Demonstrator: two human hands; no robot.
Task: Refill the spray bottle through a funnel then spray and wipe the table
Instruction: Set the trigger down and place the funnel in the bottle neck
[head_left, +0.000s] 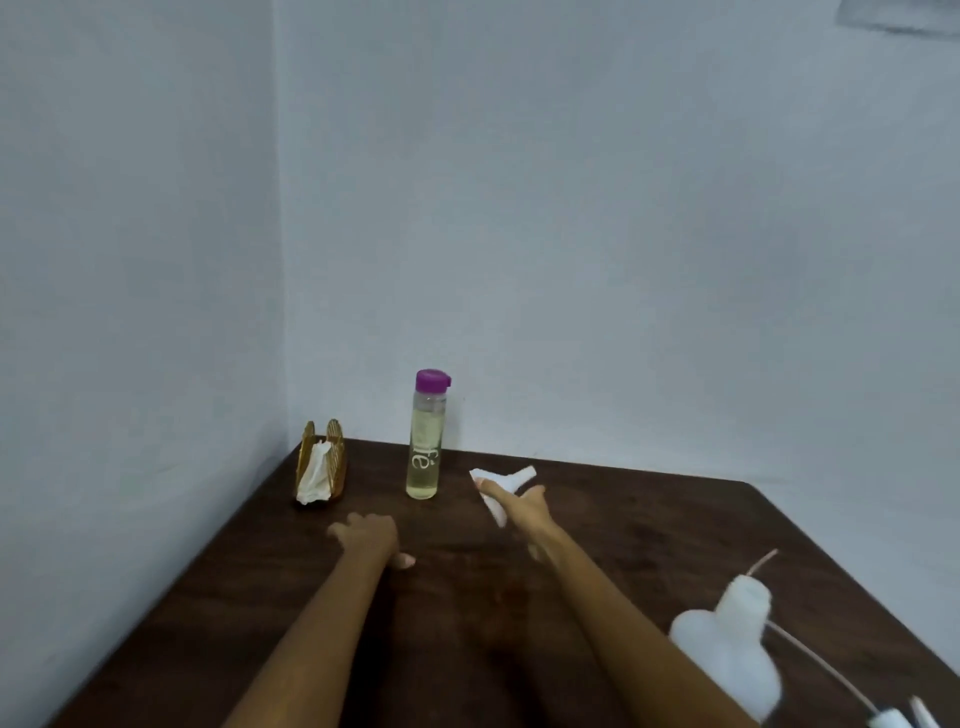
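My right hand (524, 506) grips a white funnel (511, 480) just above the dark wooden table (649, 530), to the right of the refill bottle. That clear bottle (425, 441) has a purple cap, holds yellowish liquid and stands upright near the back wall. My left hand (369, 535) rests palm down on the table in front of it, holding nothing. The white spray bottle (727, 649) stands at the lower right with its top off. Its spray head (893, 719) with a long thin tube lies beside it at the frame's bottom edge.
A golden napkin holder (322, 462) with white tissues stands in the table's back left corner, against the walls. The table's right edge runs diagonally past the spray bottle.
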